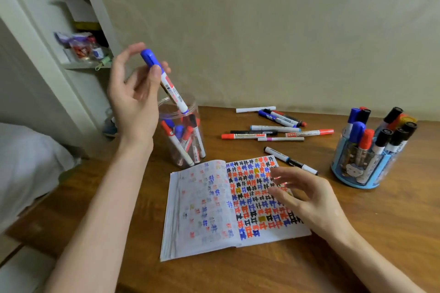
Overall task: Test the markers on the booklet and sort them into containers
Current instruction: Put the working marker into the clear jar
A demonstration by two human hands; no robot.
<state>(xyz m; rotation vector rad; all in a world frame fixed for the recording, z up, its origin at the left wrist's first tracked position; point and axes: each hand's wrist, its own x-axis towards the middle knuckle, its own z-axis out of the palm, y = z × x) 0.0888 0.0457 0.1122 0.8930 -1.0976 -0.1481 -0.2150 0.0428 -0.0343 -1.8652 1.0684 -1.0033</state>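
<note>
Blue marker (164, 81), cap up, low end at the jar (190, 107) mouth, pinched by our left grip (133, 102). Right grip (307, 195) spread above booklet (202, 209), page nearly full. Jar and holder (357, 173) part-filled; several loose markers (273, 128) remained on desk (381, 233).

Bare worktop (381, 240) at front and right; clutter toward the wall (285, 31).
Blocked at back left by a packed clear jar (164, 115), mouth partly taken by a blue marker (166, 83) slanting down from the left hand (133, 95). Hemmed at right by a crammed blue holder (342, 171). Between them, loose markers (273, 129) strewn flat, a lone marker (290, 160) just beside the open booklet (202, 209), right hand (309, 195) low over its right page.
</note>
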